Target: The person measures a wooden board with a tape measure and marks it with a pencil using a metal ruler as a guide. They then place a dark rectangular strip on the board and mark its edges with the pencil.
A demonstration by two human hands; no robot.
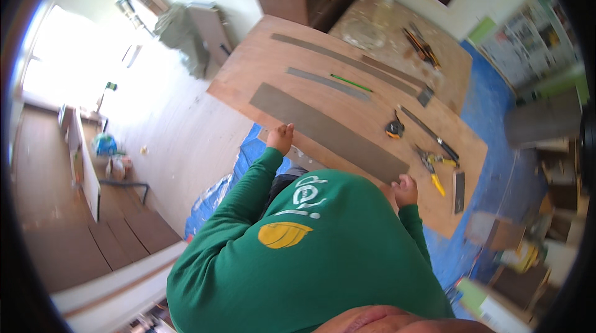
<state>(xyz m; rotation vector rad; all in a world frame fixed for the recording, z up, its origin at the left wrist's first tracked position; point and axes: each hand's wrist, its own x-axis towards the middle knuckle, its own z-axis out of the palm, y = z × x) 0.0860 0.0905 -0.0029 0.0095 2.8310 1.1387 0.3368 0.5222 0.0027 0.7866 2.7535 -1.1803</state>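
My left hand (280, 139) has its curled fingers on the near edge of a long grey-brown panel (320, 128), toward its left end. My right hand (405, 191) has curled fingers at the panel's right end. The panel lies on a plywood board (236, 78). Beyond it lie a long dark strip (341, 57), a shorter strip (389, 71), a grey strip (320, 80) and a green pencil (351, 83). To the right are a tape measure (394, 127), a long black-handled tool (428, 134), yellow-handled snips (436, 171) and a short dark piece (459, 193).
A rear worktop (354, 16) holds black-and-yellow tools (422, 47). Blue sheeting (484, 69) covers floor around the board. Boxes and offcuts (515, 234) crowd the right side. Planks and bags (105, 147) are at left, draped cloth (186, 35) by the wall.
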